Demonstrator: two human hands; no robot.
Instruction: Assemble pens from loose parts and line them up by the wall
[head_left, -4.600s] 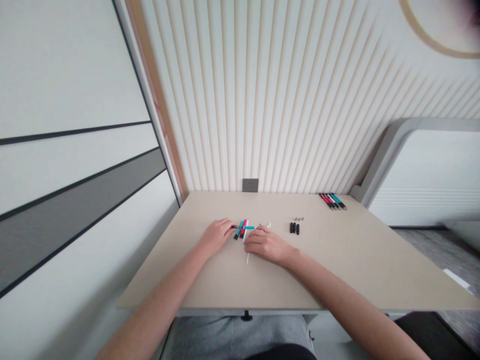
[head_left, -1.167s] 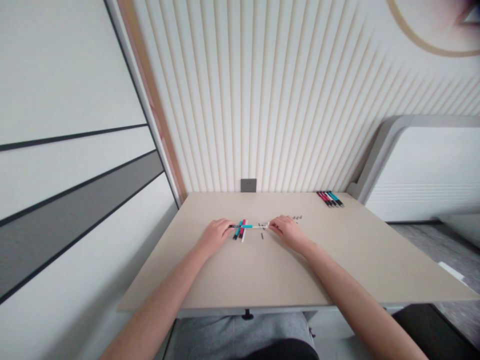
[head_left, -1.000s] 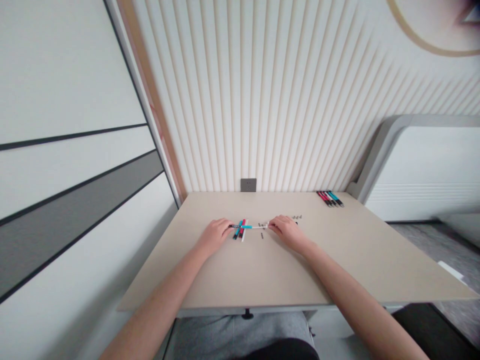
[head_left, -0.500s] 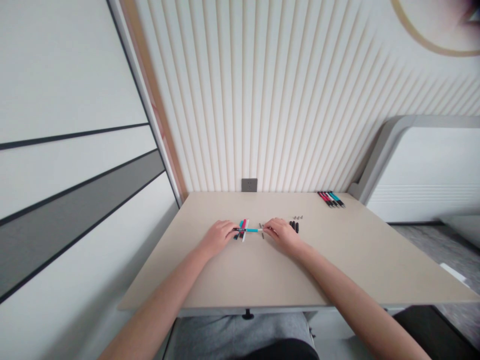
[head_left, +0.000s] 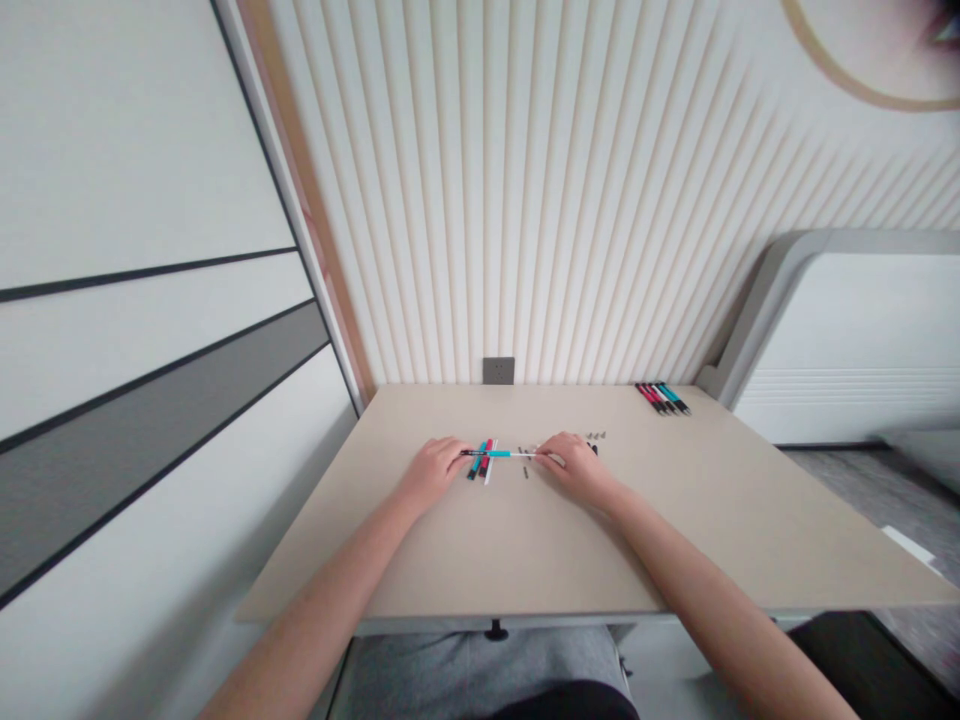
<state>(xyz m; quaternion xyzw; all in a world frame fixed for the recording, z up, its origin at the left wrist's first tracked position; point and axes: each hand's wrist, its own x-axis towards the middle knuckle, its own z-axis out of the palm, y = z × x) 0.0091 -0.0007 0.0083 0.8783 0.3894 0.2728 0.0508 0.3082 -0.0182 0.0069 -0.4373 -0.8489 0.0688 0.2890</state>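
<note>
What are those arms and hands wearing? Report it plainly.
The left hand and right hand are bare, with no gloves or watch visible. The left arm and right arm show no sleeves. Grey trousers show below the table edge.

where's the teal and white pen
In the head view, the pen runs between the left hand and right hand, crossing a red pen on the desk.
</note>
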